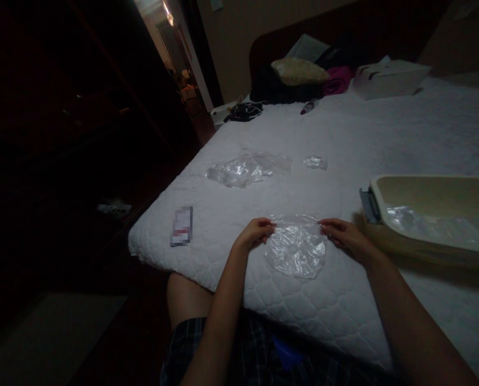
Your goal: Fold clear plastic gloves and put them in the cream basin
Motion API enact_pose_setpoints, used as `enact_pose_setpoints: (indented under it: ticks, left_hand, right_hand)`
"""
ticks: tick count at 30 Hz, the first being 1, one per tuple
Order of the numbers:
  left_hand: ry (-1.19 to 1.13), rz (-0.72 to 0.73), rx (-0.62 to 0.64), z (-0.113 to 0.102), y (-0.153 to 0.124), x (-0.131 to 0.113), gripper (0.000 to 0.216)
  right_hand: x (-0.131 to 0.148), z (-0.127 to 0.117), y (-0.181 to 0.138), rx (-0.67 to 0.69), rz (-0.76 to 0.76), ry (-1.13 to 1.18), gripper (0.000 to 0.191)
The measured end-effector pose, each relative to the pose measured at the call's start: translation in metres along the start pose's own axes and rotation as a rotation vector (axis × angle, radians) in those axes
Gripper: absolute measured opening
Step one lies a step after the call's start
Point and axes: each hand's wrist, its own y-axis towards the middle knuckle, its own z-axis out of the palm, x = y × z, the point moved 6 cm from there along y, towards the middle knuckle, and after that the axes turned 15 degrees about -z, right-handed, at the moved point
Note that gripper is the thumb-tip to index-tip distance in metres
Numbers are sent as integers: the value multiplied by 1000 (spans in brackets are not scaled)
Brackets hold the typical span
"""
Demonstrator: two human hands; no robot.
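A clear plastic bag [297,245] lies flat on the white quilted mattress [344,139] just in front of me. My left hand [254,232] pinches the bag's upper left corner. My right hand [344,235] pinches its upper right corner. Both hands rest on the mattress with fingers closed on the plastic, holding the top edge stretched between them.
More crumpled clear plastic [245,170] and a small piece [315,162] lie farther back. A beige bin [432,214] lined with plastic lies at the right. A small card-like object [182,225] sits near the mattress corner. Pillows, clothes and a white box [388,78] crowd the headboard.
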Motion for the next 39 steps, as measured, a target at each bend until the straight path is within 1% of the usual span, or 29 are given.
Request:
enact_pose_setpoints:
  ticks: [4,8,11,14,16,19,22,24,28,30,33,36,39]
  left_hand:
    - [-39,29,-34,2,-5,2,31]
    - [-18,23,-55,-3,-7,5,34]
    - [23,17,-102,-9,-4,9,38]
    - [29,31,-124,-11,-2,11,39]
    - [10,50,-118,-10,-2,11,35]
    - [-30,85,-73,-6,-4,8,27]
    - [-91,109,-46,-2,-8,3,28]
    - [-109,105,-69,-1,-10,2,34]
    - [-44,113,-139,-1,-7,3,39]
    - [-34,144,-146,0,-4,6,41]
    - [-3,186,-130,0,-2,9,43]
    - [50,204,-148,-1,-1,11,41]
    - [74,211,-169,-2,0,12,37]
  right_hand:
    - [-1,0,-3,-92,6,5,47]
    - [-1,-1,-4,-126,-12,5,44]
    - [1,-2,-5,-129,-40,-7,49]
    - [2,-3,-7,-127,-69,-9,54]
    - [1,-3,-7,-122,-60,-4,51]
    - [-2,-4,-7,-112,-51,20,42]
    - [-1,-5,-5,-104,-100,75,37]
    - [-1,-5,-5,-102,-108,86,39]
    - [-3,-5,-6,-125,-65,79,45]
    - [-2,-5,-7,-140,-69,52,44]
    - [2,-4,-6,-134,-116,-63,43]
    - [6,-3,-4,-119,-194,-186,42]
    - [7,-2,-4,-132,-223,-249,44]
